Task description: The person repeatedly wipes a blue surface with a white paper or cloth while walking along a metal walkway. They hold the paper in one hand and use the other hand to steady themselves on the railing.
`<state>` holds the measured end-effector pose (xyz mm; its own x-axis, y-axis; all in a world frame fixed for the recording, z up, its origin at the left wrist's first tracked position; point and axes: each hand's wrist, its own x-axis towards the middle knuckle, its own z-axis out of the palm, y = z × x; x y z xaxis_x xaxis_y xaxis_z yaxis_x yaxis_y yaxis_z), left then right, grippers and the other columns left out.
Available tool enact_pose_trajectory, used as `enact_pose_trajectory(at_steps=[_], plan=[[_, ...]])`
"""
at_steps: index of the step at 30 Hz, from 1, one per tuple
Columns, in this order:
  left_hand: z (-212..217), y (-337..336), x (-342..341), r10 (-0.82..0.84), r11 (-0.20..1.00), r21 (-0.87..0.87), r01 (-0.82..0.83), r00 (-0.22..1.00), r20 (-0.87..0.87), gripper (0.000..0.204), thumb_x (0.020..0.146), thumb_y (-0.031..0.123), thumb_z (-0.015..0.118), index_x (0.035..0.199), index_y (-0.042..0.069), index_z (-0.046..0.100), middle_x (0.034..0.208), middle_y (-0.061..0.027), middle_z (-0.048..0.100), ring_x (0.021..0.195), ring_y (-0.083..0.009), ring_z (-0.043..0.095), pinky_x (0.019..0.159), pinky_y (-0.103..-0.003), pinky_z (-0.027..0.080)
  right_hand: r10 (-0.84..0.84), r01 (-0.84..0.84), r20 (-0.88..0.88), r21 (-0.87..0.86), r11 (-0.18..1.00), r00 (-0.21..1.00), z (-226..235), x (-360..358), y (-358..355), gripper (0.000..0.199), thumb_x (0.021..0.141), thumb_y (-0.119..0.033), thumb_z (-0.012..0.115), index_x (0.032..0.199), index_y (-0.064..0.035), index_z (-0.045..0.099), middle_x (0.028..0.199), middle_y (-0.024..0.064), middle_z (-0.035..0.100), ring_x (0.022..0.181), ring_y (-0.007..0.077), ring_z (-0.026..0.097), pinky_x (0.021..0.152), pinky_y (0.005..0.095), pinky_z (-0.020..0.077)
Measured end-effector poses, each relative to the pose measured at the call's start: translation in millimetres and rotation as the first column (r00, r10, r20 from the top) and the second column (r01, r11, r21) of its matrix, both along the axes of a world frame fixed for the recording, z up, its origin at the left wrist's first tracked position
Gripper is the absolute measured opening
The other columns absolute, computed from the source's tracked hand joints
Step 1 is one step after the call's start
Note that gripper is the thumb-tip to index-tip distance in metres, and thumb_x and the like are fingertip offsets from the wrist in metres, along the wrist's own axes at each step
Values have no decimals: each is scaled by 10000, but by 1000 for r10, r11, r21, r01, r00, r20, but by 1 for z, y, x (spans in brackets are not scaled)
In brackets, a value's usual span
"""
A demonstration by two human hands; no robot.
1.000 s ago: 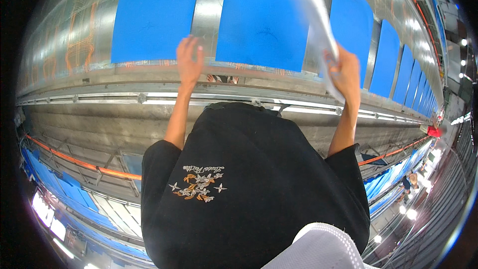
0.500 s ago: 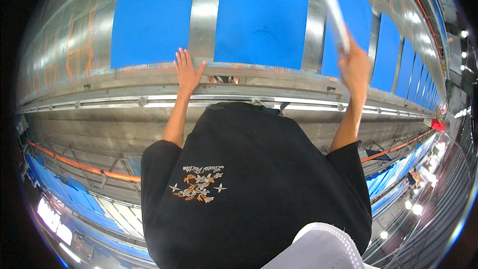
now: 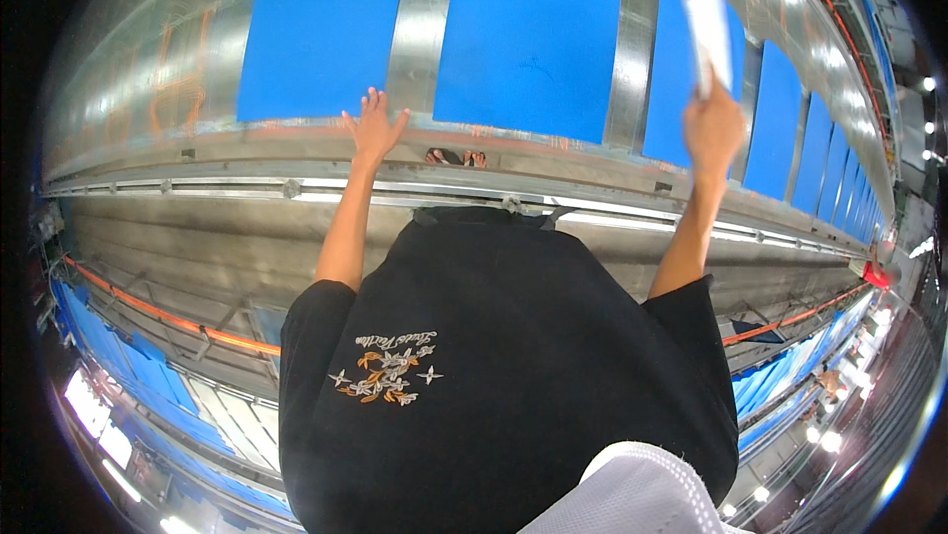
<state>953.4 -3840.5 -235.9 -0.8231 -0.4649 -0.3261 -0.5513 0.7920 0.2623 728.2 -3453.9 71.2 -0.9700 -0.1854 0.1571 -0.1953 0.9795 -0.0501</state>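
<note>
Metal table (image 3: 417,45) with blue panels (image 3: 775,119), 2 bare hands at work

From the head camera, many blue panels are seen laid in a row on the long metal table, with strips of bare metal left between them. At the lower left, an orange rail (image 3: 237,340) is seen, and far to the right a person in red (image 3: 877,275) is shown very small.

At the near edge of the table, the left hand (image 3: 373,131) is held with the fingers spread wide. Its fingertips are seen at the lower right corner of the left panel (image 3: 321,30); whether the surface is pressed cannot be told.

By the right hand (image 3: 714,134), a white thing (image 3: 706,25) is gripped at its lower end, with the fingers closed around it. It is raised upright, and part of the right panel (image 3: 671,89) is covered by it in this view. Because it is blurred, its exact kind cannot be told. Between the 2 hands, the middle panel (image 3: 528,40) is placed flat.
</note>
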Motion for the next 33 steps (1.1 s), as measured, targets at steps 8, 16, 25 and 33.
enact_pose_trajectory(at_steps=[8, 16, 25, 33], plan=[[-6, -1, 12, -41, 999, -27, 43, 996, 74, 880, 860, 524, 565, 1538, 67, 240, 1630, -117, 149, 1484, -315, 206, 1123, -693, 79, 218, -75, 252, -476, 876, 943, -4, 7, 28, 431, 882, -197, 622, 1311, -169, 603, 959, 227, 691, 803, 420, 656, 744, 417, 519], [7, -22, 16, -78, 992, 97, 75, 997, 25, 774, 875, 537, 553, 1486, 95, 378, 1588, -141, 262, 1446, -312, 299, 1134, -663, 116, -182, 180, 98, 33, 983, 978, 12, 37, -51, 390, 906, -171, 638, 1271, -37, 614, 971, 181, 716, 840, 219, 679, 770, 359, 507], [6, -197, 74, 149, 988, 130, -87, 769, -622, 606, 915, 380, 574, 1423, 69, 464, 1496, -200, 400, 1408, -379, 336, 1135, -643, 157, 350, -55, 341, -644, 763, 873, 13, 106, -252, 385, 908, -174, 667, 1235, 19, 604, 960, 92, 714, 861, 141, 614, 803, 301, 487], [-8, -326, 152, -134, 987, -126, 103, 955, -264, 668, 953, 473, 495, 1507, 125, 357, 1599, -153, 233, 1462, -405, 202, 1108, -697, 125, -81, 93, -205, 50, 994, 975, 11, 111, -395, 431, 890, -239, 590, 1321, -248, 603, 811, 179, 698, 676, 369, 661, 644, 485, 516]])
